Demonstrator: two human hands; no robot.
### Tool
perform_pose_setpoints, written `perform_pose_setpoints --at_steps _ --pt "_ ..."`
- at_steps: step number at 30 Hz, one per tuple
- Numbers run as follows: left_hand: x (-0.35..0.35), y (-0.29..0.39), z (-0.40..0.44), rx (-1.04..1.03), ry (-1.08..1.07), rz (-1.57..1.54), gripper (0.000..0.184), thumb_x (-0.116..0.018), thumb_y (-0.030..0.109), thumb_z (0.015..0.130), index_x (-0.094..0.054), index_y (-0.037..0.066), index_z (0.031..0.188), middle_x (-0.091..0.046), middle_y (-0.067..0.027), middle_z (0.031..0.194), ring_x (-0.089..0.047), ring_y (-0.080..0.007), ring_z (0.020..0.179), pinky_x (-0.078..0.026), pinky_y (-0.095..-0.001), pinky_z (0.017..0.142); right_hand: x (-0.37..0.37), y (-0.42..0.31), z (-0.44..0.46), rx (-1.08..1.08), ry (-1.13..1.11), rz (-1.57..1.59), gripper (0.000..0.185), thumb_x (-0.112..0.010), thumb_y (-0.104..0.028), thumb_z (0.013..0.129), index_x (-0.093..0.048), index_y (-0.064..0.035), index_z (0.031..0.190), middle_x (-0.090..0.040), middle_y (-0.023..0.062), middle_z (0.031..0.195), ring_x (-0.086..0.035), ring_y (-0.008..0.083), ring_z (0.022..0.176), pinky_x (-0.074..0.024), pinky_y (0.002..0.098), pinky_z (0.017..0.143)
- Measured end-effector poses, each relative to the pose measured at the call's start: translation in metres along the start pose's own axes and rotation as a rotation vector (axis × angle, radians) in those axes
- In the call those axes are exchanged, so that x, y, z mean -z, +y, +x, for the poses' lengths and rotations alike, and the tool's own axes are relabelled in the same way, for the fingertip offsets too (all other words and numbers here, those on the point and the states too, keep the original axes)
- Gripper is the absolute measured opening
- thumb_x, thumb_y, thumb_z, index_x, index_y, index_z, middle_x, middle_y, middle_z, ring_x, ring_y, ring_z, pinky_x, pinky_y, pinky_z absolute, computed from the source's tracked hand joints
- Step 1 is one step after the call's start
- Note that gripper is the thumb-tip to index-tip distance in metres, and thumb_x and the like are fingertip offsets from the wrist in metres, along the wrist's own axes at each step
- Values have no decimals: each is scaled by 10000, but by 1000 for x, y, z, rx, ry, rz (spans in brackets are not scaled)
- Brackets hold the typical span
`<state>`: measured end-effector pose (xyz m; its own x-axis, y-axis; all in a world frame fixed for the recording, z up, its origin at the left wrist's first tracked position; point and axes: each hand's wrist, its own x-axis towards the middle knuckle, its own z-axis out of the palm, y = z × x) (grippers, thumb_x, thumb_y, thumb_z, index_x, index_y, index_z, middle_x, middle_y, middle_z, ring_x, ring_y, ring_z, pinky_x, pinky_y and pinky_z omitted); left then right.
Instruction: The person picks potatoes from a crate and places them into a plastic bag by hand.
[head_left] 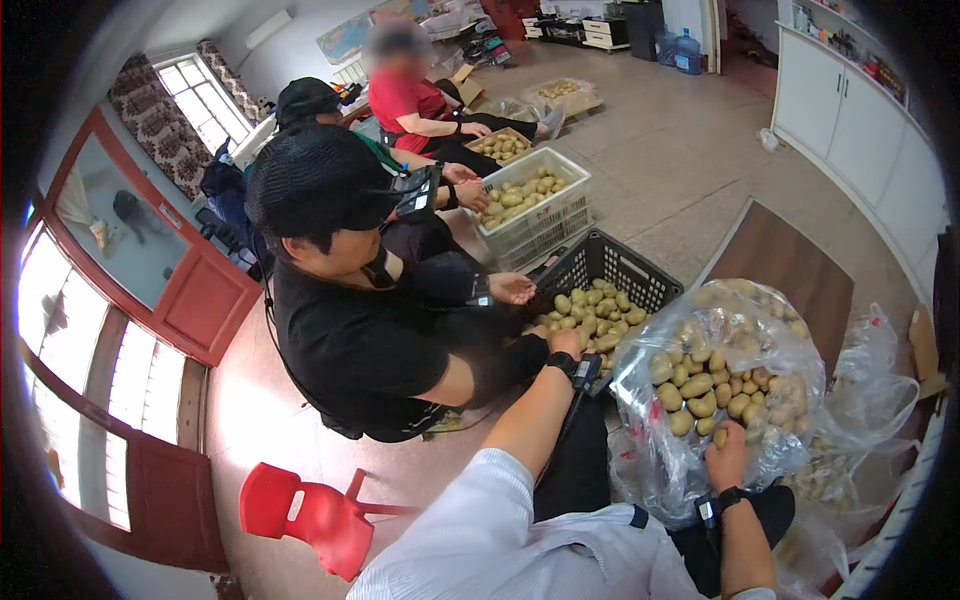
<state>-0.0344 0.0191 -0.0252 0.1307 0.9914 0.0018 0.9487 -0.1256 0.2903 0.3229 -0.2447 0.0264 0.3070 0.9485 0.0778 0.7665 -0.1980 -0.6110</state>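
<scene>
My right hand [727, 462] is closed round one oval tan-green piece of produce [720, 437]; whether it is a potato or a kiwifruit I cannot tell. It is at the near edge of a clear plastic bag [765, 350] full of the same produce [700, 385]. On the left, my left hand [566, 342] reaches into a black slatted crate [640, 262] holding more such produce [600, 310]. Its fingers are bent down and partly hidden, so I cannot tell what they hold. A co-worker's forearm lies just beside it, and that person's open hand [512, 288] is over the crate's edge.
Further back, co-workers sit by a white crate [540, 240] and a carton [500, 146] of similar produce. A red chair [310, 515] stands at lower left. A brown board [775, 265] lies behind the bag, with loose plastic [865, 400] at right near a white cabinet [850, 120].
</scene>
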Motion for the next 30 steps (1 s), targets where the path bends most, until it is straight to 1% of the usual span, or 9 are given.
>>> perform_pose_setpoints --at_steps 5,8,11,15,16,22,25,28,30 --pt "-8 -7 12 28 -127 169 270 -735 255 713 -720 48 886 -689 -175 964 -665 -332 899 -534 -430 740 -22 14 6 66 46 105 444 -630 -6 693 -516 -16 1123 -517 210 1118 -501 394 1078 -404 426 956" --pt "56 28 -13 87 -142 168 255 -613 225 808 -685 31 956 -665 -210 957 -649 -350 888 -514 -443 736 -29 13 8 66 75 208 465 -628 -17 702 -516 -24 1153 -538 205 1108 -518 381 1057 -410 420 954" --pt "-26 -6 18 625 45 -955 256 -601 217 842 -674 91 1052 -673 -171 952 -641 -342 903 -504 -467 762 -29 3 15 -37 8 255 404 -643 -65 730 -539 -36 1119 -590 180 1075 -568 328 1027 -449 384 900" --pt "-6 12 9 404 -83 -1249 384 -503 369 947 -555 35 1130 -639 -158 907 -639 -289 645 -519 -405 565 -49 13 13 9 70 437 406 -678 -54 759 -560 -75 1147 -617 74 1001 -595 219 934 -486 333 824" --pt "14 26 6 571 -205 -1479 396 -501 398 958 -533 36 1113 -624 -153 924 -634 -302 652 -524 -398 547 -66 27 14 -16 49 535 412 -670 -33 773 -552 -83 1164 -607 45 990 -584 150 890 -497 296 753" --pt "52 101 -29 440 -424 -1389 328 -548 276 934 -495 56 1172 -568 -104 1052 -629 -259 778 -526 -384 602 -11 -60 17 -388 -231 800 460 -693 -157 820 -516 -9 1218 -640 122 982 -638 165 762 -521 314 673" --pt "62 129 -50 336 -630 -1266 423 -552 334 931 -472 39 1224 -569 -120 1108 -642 -276 758 -528 -378 585 -20 -78 22 -370 -281 812 460 -683 -217 849 -519 7 1215 -646 123 970 -640 137 776 -520 307 685" --pt "72 147 -64 310 -853 -1181 469 -522 382 949 -454 29 1251 -564 -141 1138 -658 -290 766 -529 -378 584 -42 -86 29 -184 -193 1005 462 -659 -300 876 -533 5 1198 -651 156 994 -664 199 806 -522 339 695" --pt "83 159 -70 330 -1072 -1199 461 -489 406 972 -463 32 1241 -595 -148 1077 -670 -264 758 -533 -346 557 -48 -89 34 -92 -203 729 468 -613 -346 904 -526 5 1202 -645 198 1030 -667 305 854 -514 393 742"
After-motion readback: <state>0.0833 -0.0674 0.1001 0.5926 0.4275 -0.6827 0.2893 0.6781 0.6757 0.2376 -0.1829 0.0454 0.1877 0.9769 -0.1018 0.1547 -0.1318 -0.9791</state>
